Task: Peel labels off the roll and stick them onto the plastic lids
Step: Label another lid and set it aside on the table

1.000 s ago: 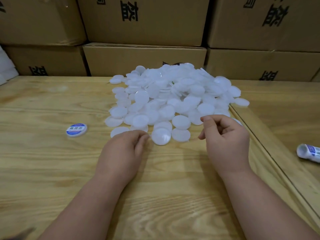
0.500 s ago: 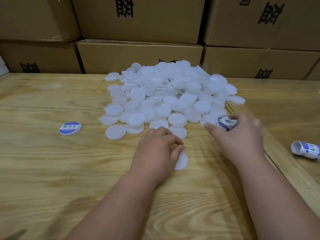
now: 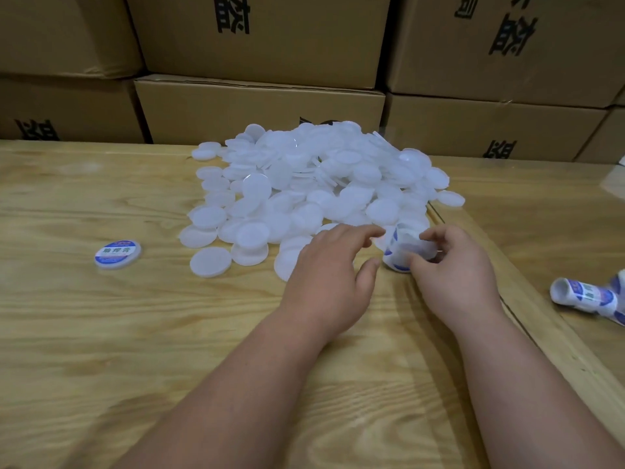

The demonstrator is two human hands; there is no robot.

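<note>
A heap of several white plastic lids (image 3: 314, 184) lies on the wooden table (image 3: 101, 333). My right hand (image 3: 456, 275) grips a small label roll (image 3: 404, 253), white with blue print, at the heap's near right edge. My left hand (image 3: 331, 279) reaches toward the roll with its fingers stretched out and holds nothing; its fingertips are just left of the roll. Part of a lid shows under the left hand. One lid with a blue and white label (image 3: 117, 253) lies alone to the left.
A second label roll (image 3: 588, 299) lies on the neighbouring table surface at the right, past a seam (image 3: 527, 326). Stacked cardboard boxes (image 3: 260, 106) stand right behind the table.
My left hand has let go of the lid it had pulled near and moved right toward the roll. My right hand has drawn the roll slightly toward me.
</note>
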